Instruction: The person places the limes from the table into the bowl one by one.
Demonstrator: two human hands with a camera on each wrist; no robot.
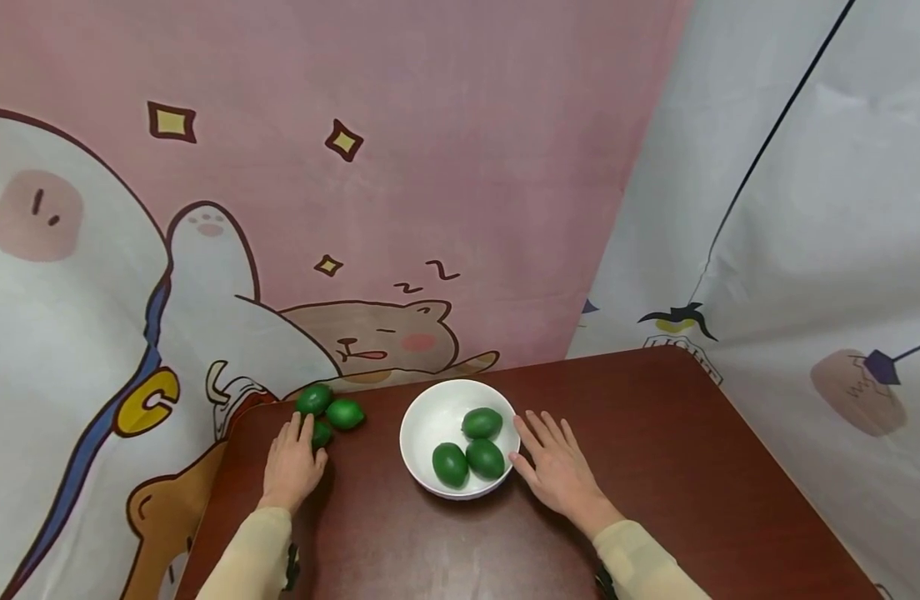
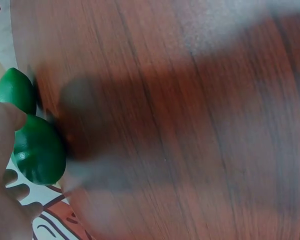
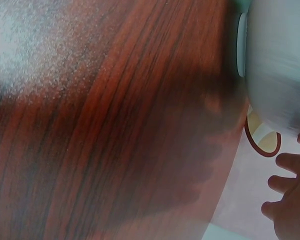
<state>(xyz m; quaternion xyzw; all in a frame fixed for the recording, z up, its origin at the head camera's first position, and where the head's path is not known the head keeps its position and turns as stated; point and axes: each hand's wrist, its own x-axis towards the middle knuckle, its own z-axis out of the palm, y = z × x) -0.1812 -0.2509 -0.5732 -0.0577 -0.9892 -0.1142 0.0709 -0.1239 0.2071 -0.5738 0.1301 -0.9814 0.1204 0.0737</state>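
Observation:
My left hand (image 1: 293,467) reaches over a green lime (image 1: 322,434) at the table's left, its thumb on one side and fingers on the other. In the left wrist view this lime (image 2: 40,152) shows beside the hand, partly covered by the thumb. Two more limes, a darker one (image 1: 314,398) and a brighter one (image 1: 345,413), lie just beyond. A white bowl (image 1: 422,408) in the middle contains three limes (image 1: 484,458). With fingers spread, my right hand (image 1: 561,477) stays at the bowl's right side, fingertips right at its rim.
Everything stands on a dark red-brown wooden table (image 1: 655,467). A pink cloth backdrop (image 1: 505,167) with cartoon animals hangs right behind its far edge. A white cloth (image 1: 820,250) hangs along the right.

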